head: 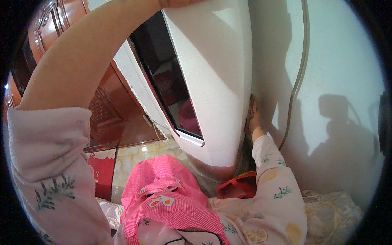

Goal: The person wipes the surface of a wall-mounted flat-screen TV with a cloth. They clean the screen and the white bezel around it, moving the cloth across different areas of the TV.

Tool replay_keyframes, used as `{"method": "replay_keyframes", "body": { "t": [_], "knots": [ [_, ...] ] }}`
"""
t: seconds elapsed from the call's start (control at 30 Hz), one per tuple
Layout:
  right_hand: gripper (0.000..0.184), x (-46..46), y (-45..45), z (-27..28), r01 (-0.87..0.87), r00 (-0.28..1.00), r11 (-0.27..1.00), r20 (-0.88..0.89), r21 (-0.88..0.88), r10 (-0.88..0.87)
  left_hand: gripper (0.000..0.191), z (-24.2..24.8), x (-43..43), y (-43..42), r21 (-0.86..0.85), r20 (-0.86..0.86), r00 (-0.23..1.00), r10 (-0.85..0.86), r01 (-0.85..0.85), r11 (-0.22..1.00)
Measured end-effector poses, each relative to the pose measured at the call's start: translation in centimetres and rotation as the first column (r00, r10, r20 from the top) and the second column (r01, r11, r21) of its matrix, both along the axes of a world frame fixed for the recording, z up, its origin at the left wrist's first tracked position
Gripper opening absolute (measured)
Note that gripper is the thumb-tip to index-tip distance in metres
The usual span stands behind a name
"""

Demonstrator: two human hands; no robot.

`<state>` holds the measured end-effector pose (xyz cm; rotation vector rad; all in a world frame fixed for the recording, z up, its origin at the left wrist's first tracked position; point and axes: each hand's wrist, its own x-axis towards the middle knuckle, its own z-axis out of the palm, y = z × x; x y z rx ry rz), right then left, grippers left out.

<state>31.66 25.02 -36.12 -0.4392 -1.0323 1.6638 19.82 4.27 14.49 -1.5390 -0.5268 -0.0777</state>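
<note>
A tall white floor-standing appliance [219, 79], seemingly an air conditioner, stands before me with a dark glossy panel [168, 73] on its front. My left hand [182, 2] lies against its upper part at the picture's top edge. Most of that hand is cut off, so its fingers do not show. Low on the right, my right hand [254, 119] reaches into the gap between the appliance's rear edge and the wall. Its fingers are partly hidden and in shadow by a dark strip along that edge; whether they grip anything is unclear.
A grey cable [298, 79] runs down the white wall [337, 70] on the right. Brown carved wooden doors [122, 107] stand at left. On the floor are a red mat [102, 177] and a red item [237, 186]. Patterned cloth [330, 214] lies at lower right.
</note>
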Motion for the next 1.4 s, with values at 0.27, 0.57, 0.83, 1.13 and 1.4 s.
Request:
{"method": "replay_keyframes", "body": {
  "t": [0.27, 0.57, 0.83, 1.13, 1.4],
  "knots": [
    [0.063, 0.3, -3.3, -3.7, -0.059, 0.998, 0.953, -0.036, -0.298, 0.051, 0.042, 0.1, 0.4, -0.2, -0.016, 0.009, 1.000, -0.017, 0.017, 1.000],
    [0.061, 0.1, -1.4, 15.3, 0.145, 0.982, 0.989, -0.127, 0.020, -0.142, 0.043, 0.1, 0.8, 0.5, -0.014, -0.001, 0.999, -0.051, 0.051, 0.999],
    [0.057, 0.8, -3.5, 25.6, 0.549, 0.825, 0.654, -0.213, 0.520, -0.523, 0.043, -0.1, 0.9, 1.9, -0.010, 0.000, 0.998, -0.057, 0.057, 0.998],
    [0.053, -0.6, -2.0, 23.3, 0.602, 0.774, 0.464, -0.335, 0.649, -0.537, 0.043, 0.1, 0.7, 0.8, -0.022, 0.009, 1.000, -0.028, 0.028, 0.999],
    [0.040, -0.3, -0.1, 16.3, 0.386, 0.922, 0.807, -0.194, 0.446, -0.334, 0.043, 0.2, 0.4, 0.9, -0.009, -0.014, 1.000, -0.008, 0.008, 1.000]
  ]
}}
